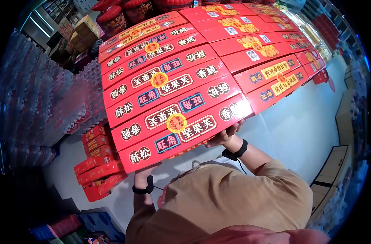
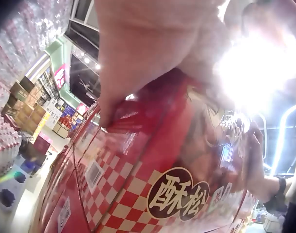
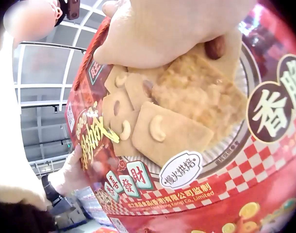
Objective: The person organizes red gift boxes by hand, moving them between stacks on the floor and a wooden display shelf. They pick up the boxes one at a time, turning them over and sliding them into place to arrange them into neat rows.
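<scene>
A block of red gift boxes with Chinese lettering and round yellow seals fills the middle of the head view. At the left end of the nearest box, my left hand touches the side facing me, its fingers mostly hidden under the edge. My right hand lies against that same side near the right corner, fingers extended. Between the hands runs an orange rope handle. In the right wrist view, that box's front shows printed nut biscuits, with my right hand laid across it.
Shrink-wrapped bottle packs stand stacked at the left. More red boxes sit on the pale floor below them. Large red jars line the back, and a low cabinet stands at the right.
</scene>
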The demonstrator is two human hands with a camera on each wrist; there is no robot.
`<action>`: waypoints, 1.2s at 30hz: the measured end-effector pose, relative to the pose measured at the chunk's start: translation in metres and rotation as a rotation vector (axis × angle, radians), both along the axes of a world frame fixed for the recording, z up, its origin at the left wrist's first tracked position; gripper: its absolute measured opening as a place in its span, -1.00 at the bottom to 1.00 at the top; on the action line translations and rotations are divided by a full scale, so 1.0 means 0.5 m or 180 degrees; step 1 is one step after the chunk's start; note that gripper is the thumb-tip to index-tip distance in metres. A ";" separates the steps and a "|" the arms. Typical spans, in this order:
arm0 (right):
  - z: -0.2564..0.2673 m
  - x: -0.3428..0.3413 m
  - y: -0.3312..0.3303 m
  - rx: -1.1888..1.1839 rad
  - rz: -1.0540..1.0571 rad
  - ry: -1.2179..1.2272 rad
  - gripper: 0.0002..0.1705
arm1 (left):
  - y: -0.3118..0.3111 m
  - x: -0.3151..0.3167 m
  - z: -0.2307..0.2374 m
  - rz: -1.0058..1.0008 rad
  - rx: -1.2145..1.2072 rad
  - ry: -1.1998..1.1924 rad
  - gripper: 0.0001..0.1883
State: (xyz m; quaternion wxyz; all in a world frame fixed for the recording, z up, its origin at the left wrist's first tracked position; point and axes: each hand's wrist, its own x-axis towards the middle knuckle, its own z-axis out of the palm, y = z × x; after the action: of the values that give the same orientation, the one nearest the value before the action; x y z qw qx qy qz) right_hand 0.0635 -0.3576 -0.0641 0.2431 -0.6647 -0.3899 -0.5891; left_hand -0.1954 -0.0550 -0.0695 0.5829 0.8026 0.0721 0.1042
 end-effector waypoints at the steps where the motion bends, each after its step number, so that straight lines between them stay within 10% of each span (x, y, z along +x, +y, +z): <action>1: 0.003 0.001 0.004 0.0004 0.0016 -0.0031 0.07 | 0.000 -0.005 -0.002 0.0028 -0.0141 0.0081 -0.37; 14: 0.052 0.002 0.006 0.0052 -0.0053 -0.0027 0.08 | 0.000 0.005 -0.028 0.0254 -0.1556 0.0151 -0.39; 25: 0.064 -0.008 -0.001 0.0018 -0.0015 0.0136 0.15 | -0.017 0.005 -0.124 0.0847 0.0271 -0.0526 -0.53; 36: -0.017 -0.026 -0.025 -0.0347 -0.0180 0.0559 0.21 | -0.105 0.016 -0.129 0.1331 -0.0059 -0.0808 -0.32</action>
State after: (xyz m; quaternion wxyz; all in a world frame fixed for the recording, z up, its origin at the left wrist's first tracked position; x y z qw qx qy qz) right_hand 0.0505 -0.3701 -0.0726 0.2231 -0.7368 -0.3797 -0.5130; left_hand -0.1873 -0.1076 -0.1340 0.5604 0.7453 0.1637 0.3220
